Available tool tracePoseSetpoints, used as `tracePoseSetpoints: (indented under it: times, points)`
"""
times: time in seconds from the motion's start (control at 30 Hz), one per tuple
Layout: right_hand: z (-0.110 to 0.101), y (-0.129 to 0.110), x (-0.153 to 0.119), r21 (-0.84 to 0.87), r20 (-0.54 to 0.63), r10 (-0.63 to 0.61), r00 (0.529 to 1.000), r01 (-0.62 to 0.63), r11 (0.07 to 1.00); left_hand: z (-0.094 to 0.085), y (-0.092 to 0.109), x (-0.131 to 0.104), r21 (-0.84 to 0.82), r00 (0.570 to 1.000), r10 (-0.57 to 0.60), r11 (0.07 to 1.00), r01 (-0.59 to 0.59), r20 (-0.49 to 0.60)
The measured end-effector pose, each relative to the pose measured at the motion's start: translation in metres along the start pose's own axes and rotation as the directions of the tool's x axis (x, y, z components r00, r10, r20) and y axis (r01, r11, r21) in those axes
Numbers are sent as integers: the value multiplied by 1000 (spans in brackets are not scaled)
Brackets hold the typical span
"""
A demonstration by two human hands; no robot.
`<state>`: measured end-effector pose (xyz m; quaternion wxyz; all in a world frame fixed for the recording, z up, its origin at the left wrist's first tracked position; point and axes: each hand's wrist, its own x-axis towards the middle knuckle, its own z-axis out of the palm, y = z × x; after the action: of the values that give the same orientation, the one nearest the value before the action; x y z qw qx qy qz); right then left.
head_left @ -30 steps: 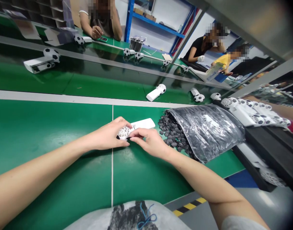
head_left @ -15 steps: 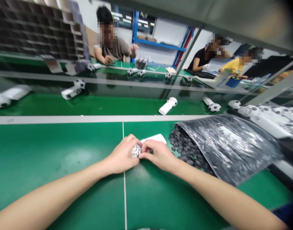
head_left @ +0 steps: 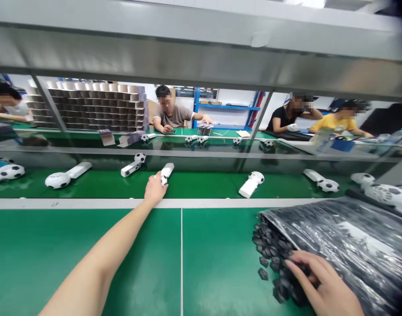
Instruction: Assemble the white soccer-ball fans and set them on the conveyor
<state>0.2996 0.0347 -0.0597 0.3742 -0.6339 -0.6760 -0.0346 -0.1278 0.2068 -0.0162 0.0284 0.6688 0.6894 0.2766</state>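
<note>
Across the white strip [head_left: 204, 203], a white ball-ended device [head_left: 168, 170] is gripped by the curled left hand [head_left: 155, 189]; well apart, among black pieces [head_left: 268, 239], the right hand [head_left: 329, 283] is half-curled, any hold unclear.

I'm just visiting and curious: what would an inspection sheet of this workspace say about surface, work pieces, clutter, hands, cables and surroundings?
Surface: green tabletop with a white seam; pale rail along its far edge, green strip beyond.
Work pieces: white ball-ended piece at the strip; small black pieces at the mouth of a plastic bag.
Clutter: other ball-ended pieces spaced along the strip.
Hands: left hand, fingers at the ball end; right hand, fingers at the black pieces; grips unclear.
Cables: nothing seen.
Surroundings: co-workers opposite, blue shelving behind.
</note>
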Motion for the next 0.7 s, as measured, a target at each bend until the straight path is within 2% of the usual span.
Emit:
tracePoseSetpoints:
  times: [0.1, 0.23, 0.33, 0.47, 0.6, 0.7]
  points:
    - [0, -2, 1, -3, 19, 18, 1000, -18, 1000, 8, -6, -8, 53, 1000, 5, 999, -6, 25]
    - [-6, -29, 3, 56, 81, 1, 997, -5, 998, 8, -7, -17, 135, 994, 28, 990, -42, 104]
    - [-9, -40, 5, 25, 125, 30, 992, -34, 999, 9, -10, -14, 221, 985, 45, 972, -82, 169]
    - [-11, -45, 3, -43, 242, 71, 968, -63, 997, 12, -11, -17, 238, 967, 46, 965, -108, 252]
    - [-11, -44, 2, -45, 322, 44, 946, -31, 999, 18, -6, -38, 234, 939, 112, 953, -194, 324]
    - [-9, -41, 3, -23, 333, 35, 942, -29, 999, 15, 15, -65, 126, 941, 178, 967, -221, 287]
